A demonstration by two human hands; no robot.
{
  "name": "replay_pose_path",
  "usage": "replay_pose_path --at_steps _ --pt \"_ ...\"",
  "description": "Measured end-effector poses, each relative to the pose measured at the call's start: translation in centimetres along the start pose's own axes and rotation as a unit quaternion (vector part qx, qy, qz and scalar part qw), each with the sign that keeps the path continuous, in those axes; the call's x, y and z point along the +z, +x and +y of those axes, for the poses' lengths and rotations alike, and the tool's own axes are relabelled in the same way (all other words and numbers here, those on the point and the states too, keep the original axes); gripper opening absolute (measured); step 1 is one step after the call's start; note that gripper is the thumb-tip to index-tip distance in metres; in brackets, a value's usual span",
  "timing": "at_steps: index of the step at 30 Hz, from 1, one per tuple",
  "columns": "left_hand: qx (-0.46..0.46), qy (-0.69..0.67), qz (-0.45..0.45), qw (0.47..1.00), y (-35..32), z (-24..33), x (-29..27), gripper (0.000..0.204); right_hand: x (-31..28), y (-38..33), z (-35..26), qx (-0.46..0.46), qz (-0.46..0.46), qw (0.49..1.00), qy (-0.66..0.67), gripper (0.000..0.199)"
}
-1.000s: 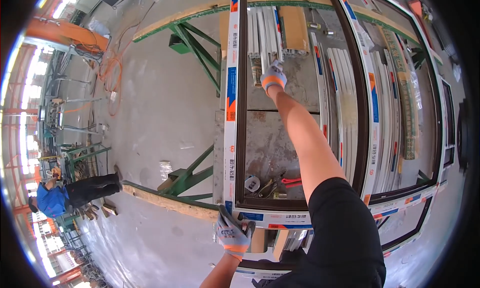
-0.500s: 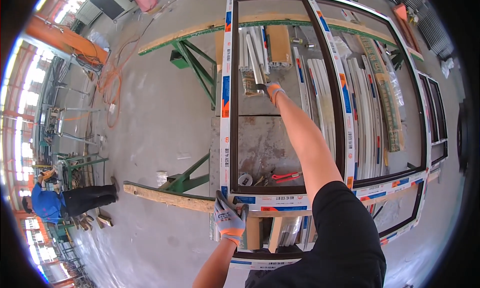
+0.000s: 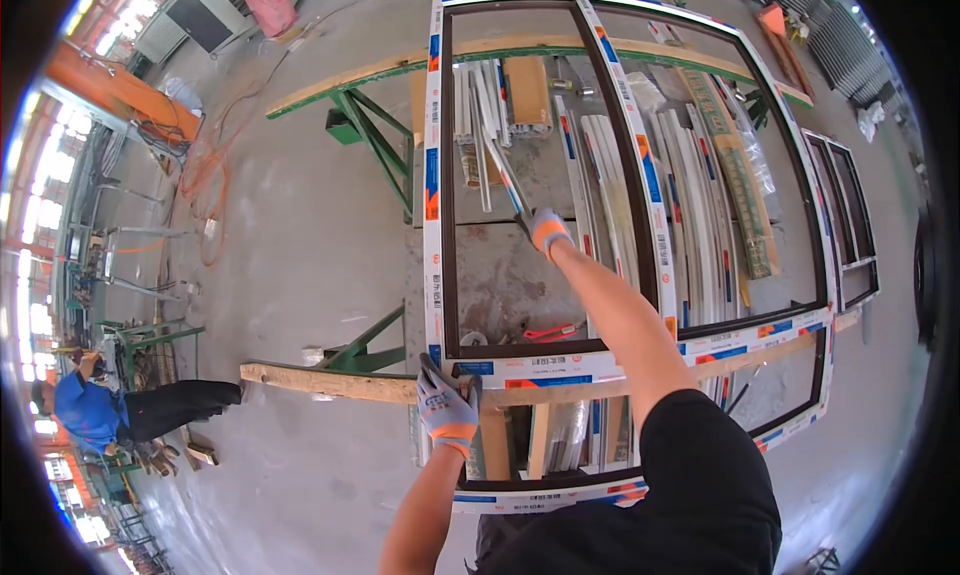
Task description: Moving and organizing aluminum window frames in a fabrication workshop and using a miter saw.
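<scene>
A large dark window frame (image 3: pixel 433 275), its edges covered in white, blue and orange protective film, lies across wood-topped green supports. My right hand (image 3: pixel 547 231), in a grey and orange glove, reaches down through the left opening. It is closed on one end of a long, narrow white profile strip (image 3: pixel 508 180), whose far end lies near a bundle of similar strips (image 3: pixel 465 105). My left hand (image 3: pixel 448 412), gloved alike, grips the frame's near left corner, with the thumb to the right and the fingers stretching forward; its fingertips are partly hidden.
Below the frame lie long white profiles (image 3: pixel 610 175), a cardboard-wrapped bundle (image 3: pixel 735 175) and red-handled pliers (image 3: pixel 550 332). A wooden beam (image 3: pixel 330 379) juts out left on its green trestle. Farther left, a person in blue (image 3: pixel 90 410) works at a bench. Smaller frames (image 3: pixel 845 205) stand right.
My right hand has drawn the white strip nearer, pulling it away from the bundle and tilting it. The left hand stays at the frame corner. The whole view has shifted slightly.
</scene>
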State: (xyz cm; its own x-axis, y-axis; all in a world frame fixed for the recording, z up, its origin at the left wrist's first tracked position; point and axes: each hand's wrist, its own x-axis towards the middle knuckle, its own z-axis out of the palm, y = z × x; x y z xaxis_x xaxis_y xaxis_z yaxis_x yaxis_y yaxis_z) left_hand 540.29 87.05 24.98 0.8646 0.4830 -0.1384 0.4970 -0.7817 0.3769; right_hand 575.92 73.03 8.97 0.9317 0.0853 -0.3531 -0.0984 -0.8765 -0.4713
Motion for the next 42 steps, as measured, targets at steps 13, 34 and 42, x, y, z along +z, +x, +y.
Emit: replay_pose_path --at_steps 13,34,42 --pt "0.207 0.008 0.117 0.971 -6.4 0.8 0.3 0.079 -5.2 -39.4 6.7 0.030 -0.034 0.952 0.304 0.030" --pt "0.375 0.190 -0.161 0.893 2.1 7.6 11.0 0.037 -11.5 -28.7 20.7 -0.257 0.022 0.958 -0.123 0.050" --pt "0.370 0.110 -0.067 0.920 3.6 6.8 11.8 0.021 -10.7 -26.5 21.4 -0.233 0.037 0.969 -0.080 0.037"
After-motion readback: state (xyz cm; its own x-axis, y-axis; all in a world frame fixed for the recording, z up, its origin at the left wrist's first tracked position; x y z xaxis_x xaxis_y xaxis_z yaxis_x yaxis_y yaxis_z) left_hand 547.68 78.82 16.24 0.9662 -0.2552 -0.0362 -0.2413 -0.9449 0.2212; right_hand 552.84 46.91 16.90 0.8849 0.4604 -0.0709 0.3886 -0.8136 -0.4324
